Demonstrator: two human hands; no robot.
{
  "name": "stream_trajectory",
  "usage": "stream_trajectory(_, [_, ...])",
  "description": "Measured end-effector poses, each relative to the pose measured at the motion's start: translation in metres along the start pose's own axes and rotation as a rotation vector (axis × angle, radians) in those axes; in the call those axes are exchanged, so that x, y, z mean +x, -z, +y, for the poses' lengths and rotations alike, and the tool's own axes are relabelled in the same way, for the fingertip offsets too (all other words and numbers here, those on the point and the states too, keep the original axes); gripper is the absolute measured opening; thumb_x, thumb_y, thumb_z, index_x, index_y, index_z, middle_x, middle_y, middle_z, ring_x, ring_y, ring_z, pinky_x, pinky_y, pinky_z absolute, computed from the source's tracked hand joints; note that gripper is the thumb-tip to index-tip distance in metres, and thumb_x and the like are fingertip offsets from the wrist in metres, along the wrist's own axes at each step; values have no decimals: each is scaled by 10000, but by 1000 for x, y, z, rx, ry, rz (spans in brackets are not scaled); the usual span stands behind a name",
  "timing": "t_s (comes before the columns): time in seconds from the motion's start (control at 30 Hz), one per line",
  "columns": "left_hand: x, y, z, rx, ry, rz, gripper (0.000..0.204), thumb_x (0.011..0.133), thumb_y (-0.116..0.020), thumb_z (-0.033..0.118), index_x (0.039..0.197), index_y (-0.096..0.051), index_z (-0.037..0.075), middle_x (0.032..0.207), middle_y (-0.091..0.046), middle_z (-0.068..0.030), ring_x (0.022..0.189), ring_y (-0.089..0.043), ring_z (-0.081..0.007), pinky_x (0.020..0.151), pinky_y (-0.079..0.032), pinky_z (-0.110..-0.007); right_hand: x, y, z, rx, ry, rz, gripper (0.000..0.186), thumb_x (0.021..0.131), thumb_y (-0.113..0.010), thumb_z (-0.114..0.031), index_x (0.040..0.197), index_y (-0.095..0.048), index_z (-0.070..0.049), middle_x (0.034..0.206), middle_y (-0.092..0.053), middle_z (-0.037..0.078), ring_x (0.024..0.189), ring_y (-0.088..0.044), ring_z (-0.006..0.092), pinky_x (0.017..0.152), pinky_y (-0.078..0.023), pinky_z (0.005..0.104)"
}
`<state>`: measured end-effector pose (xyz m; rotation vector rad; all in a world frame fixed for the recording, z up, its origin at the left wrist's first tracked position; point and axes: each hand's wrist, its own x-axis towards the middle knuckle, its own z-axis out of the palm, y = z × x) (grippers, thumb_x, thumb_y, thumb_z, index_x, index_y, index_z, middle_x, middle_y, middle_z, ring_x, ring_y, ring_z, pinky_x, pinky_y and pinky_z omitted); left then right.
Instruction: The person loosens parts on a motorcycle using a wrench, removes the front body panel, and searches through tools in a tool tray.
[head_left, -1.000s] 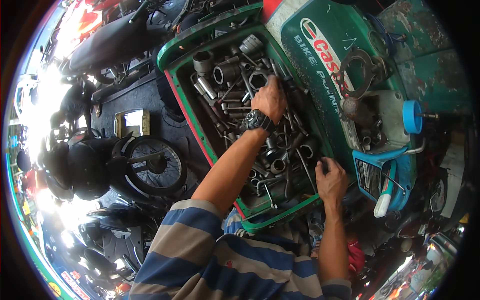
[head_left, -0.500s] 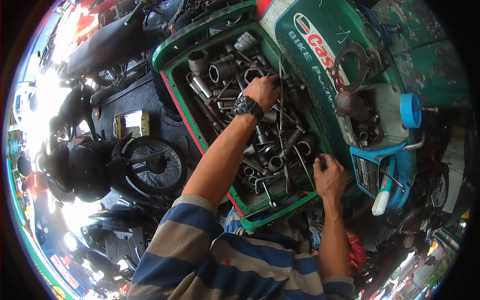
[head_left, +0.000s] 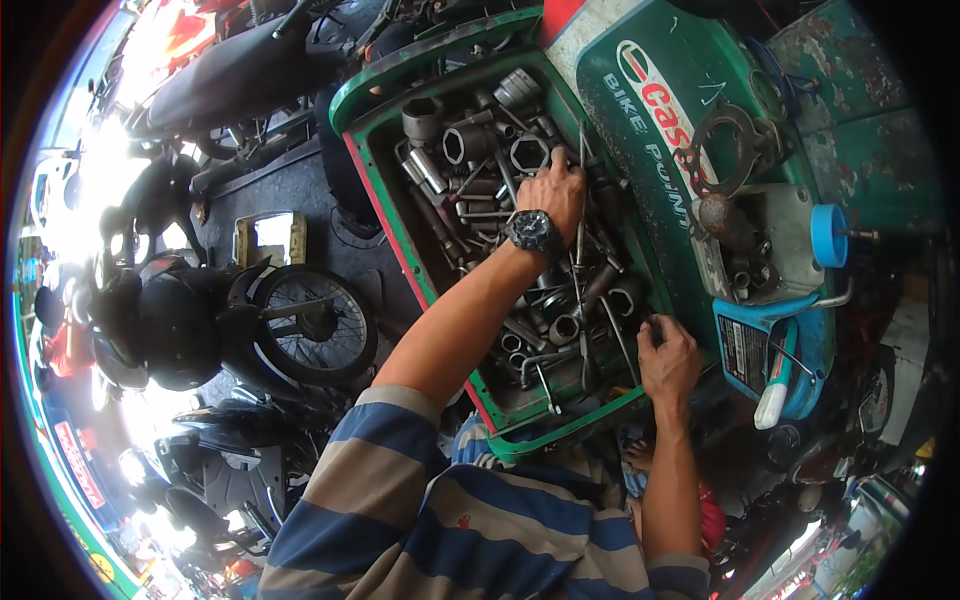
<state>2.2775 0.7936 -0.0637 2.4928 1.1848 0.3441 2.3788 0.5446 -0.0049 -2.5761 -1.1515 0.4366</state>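
My left hand (head_left: 552,198), with a black watch (head_left: 534,231) on its wrist, reaches into a green metal toolbox tray (head_left: 512,443). Its index finger stretches over the tools, the other fingers bend down, and their tips are partly hidden. Beside it lies a large hex socket (head_left: 529,154); I see nothing plainly gripped. Another big socket (head_left: 463,146) and several smaller sockets, bars and wrenches fill the tray. At the tray's near right side rests my right hand (head_left: 668,362), its dark-stained fingers loosely bent, thumb apart. A socket (head_left: 622,302) and a thin rod (head_left: 617,335) lie close to it.
Right of the tray, a green panel (head_left: 640,150) carries a metal ring part (head_left: 725,150), a metal casing (head_left: 793,215) with small parts, and a cut blue container (head_left: 735,345) holding a white-and-teal tube (head_left: 772,398). Parked motorcycles (head_left: 180,325) stand at left.
The whole view has shifted, carrying the tray rightward. Over the sockets, my left hand's index finger now shows stretched out, and more of the hex socket is visible. My right hand stays by the tray's side.
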Motion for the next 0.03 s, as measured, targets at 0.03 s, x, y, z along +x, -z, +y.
stream_trajectory(0.03, [-1, -4, 0, 20, 2, -8, 198, 856, -577, 118, 1018, -683, 77, 1119, -553, -196, 932, -670, -366, 730, -557, -482, 0, 0, 1, 12, -24, -20, 277, 885, -674, -246, 1049, -727, -29, 1030, -725, 184, 953, -679, 397, 810, -538, 448])
